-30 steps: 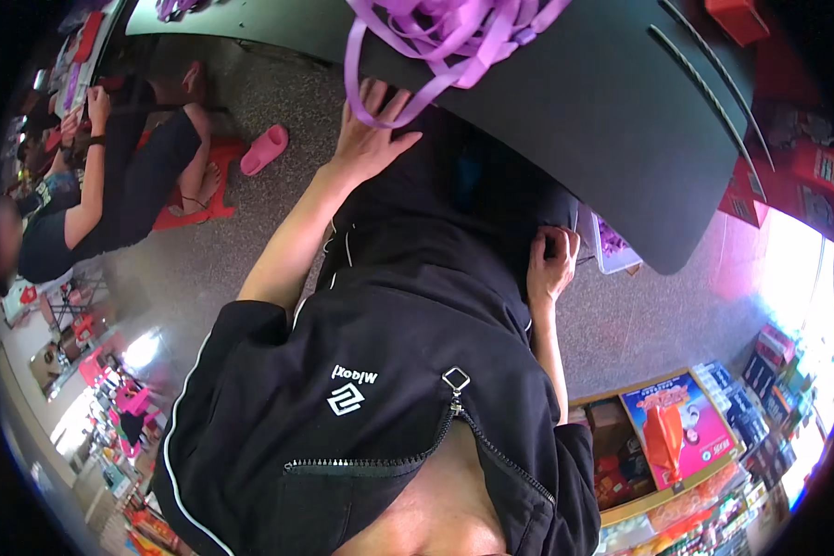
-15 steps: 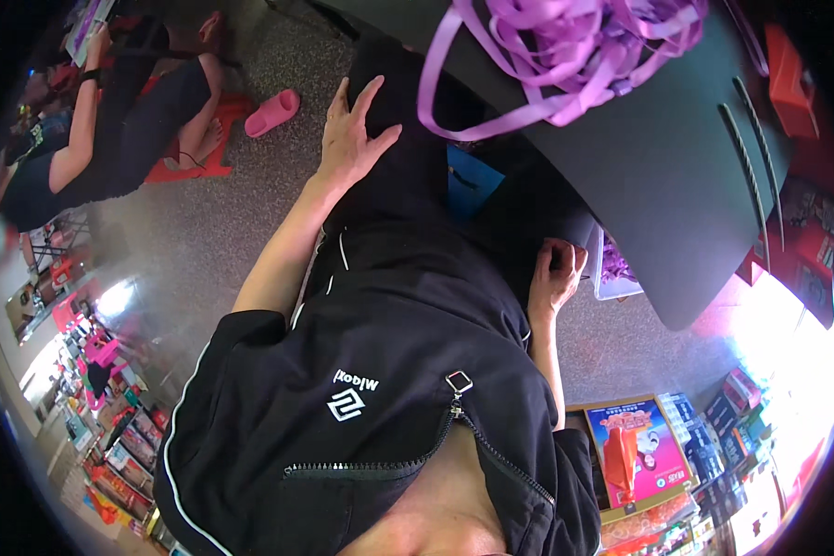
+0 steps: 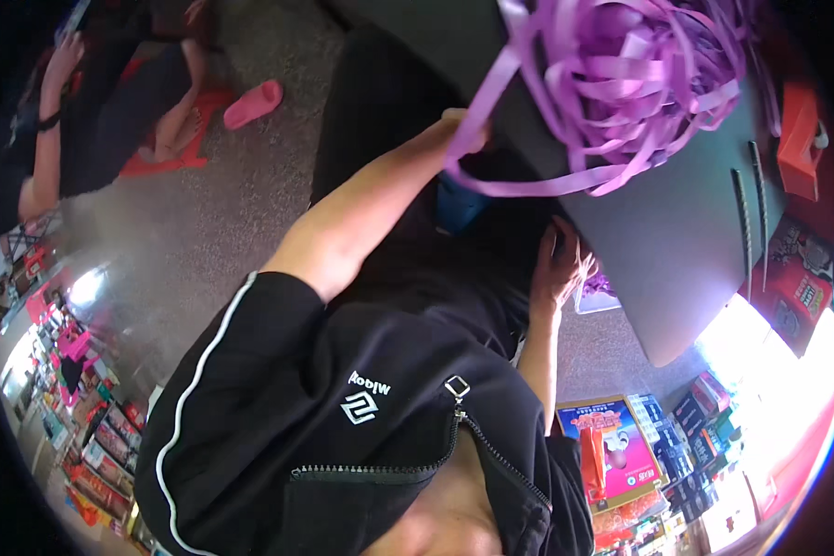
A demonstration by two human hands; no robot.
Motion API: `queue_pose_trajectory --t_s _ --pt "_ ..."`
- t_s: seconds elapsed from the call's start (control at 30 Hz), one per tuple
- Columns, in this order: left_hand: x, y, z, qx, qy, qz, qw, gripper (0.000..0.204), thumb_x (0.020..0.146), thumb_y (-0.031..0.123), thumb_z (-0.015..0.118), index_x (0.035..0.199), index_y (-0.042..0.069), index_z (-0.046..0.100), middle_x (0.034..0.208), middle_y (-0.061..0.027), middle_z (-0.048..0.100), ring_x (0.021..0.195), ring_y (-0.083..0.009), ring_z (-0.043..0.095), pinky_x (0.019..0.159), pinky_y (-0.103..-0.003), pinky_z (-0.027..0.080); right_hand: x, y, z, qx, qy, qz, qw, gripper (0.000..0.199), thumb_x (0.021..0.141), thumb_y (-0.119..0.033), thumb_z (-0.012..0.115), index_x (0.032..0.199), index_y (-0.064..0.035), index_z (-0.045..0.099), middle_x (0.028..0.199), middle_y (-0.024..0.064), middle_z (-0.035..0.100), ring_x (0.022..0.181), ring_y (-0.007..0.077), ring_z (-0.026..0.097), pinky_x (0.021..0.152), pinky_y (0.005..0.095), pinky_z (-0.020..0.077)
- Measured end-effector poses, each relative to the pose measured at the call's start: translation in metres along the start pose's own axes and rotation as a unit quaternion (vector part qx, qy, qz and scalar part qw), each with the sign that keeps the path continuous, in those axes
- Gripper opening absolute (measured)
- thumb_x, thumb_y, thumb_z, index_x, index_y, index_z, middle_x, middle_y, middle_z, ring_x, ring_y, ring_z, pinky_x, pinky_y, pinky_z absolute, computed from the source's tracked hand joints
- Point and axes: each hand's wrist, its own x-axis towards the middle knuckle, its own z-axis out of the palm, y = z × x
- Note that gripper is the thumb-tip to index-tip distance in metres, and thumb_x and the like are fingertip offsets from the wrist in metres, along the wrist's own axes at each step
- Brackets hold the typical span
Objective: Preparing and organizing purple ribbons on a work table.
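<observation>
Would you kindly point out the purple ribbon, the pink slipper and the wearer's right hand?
Purple ribbon [image 3: 639, 79]: head view, middle of the tangle.
Pink slipper [image 3: 253, 105]: head view, middle of its body.
Right hand [image 3: 558, 269]: head view, middle of the hand.

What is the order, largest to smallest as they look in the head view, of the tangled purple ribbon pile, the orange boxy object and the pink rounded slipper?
1. Tangled purple ribbon pile
2. Orange boxy object
3. Pink rounded slipper; it lies lower, on the floor, so its real size is unsure.
</observation>
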Motion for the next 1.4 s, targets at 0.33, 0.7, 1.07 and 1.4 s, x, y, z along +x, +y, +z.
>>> queue_pose_trajectory --t_s 0.33,0.7,1.07,1.4 --pt "0.002 0.006 0.020 -0.080 0.043 -0.010 0.996 0.035 0.089 0.022 0.047 0.121 0.010 0.055 0.129 -0.0126 0.049 0.121 -0.0235 0.045 0.097 -0.043 0.038 0.003 0.044 0.013 0.011 -0.020 0.071 0.997 0.020 0.085 -0.019 0.063 0.103 -0.0109 0.066 0.101 0.0119 0.061 0.095 0.0274 0.058 0.085 0.0432 0.0432" --pt "-0.007 0.010 0.034 -0.114 0.033 -0.014 0.993 0.033 0.089 0.020 0.049 0.119 0.009 0.056 0.126 -0.0116 0.050 0.118 -0.0223 0.046 0.096 -0.040 0.038 -0.019 0.053 0.010 0.002 -0.049 0.129 0.990 0.021 0.085 -0.019 0.062 0.104 -0.0096 0.065 0.102 0.0129 0.061 0.097 0.0278 0.057 0.085 0.0434 0.0432" --pt "-0.007 0.014 0.038 -0.128 0.034 -0.020 0.991 0.032 0.088 0.018 0.051 0.118 0.007 0.057 0.123 -0.0106 0.052 0.115 -0.0211 0.048 0.095 -0.038 0.039 -0.029 0.059 0.008 0.011 -0.070 0.135 0.988 0.022 0.085 -0.019 0.062 0.104 -0.0083 0.065 0.103 0.0139 0.061 0.098 0.0282 0.057 0.086 0.0436 0.0433" --pt "-0.010 0.013 0.041 -0.133 0.026 -0.011 0.991 0.030 0.088 0.016 0.052 0.116 0.006 0.058 0.120 -0.0097 0.053 0.112 -0.0200 0.049 0.093 -0.037 0.040 -0.040 0.059 0.009 0.013 -0.082 0.155 0.984 0.023 0.085 -0.019 0.062 0.105 -0.0070 0.064 0.104 0.0148 0.061 0.100 0.0286 0.057 0.087 0.0438 0.0434"
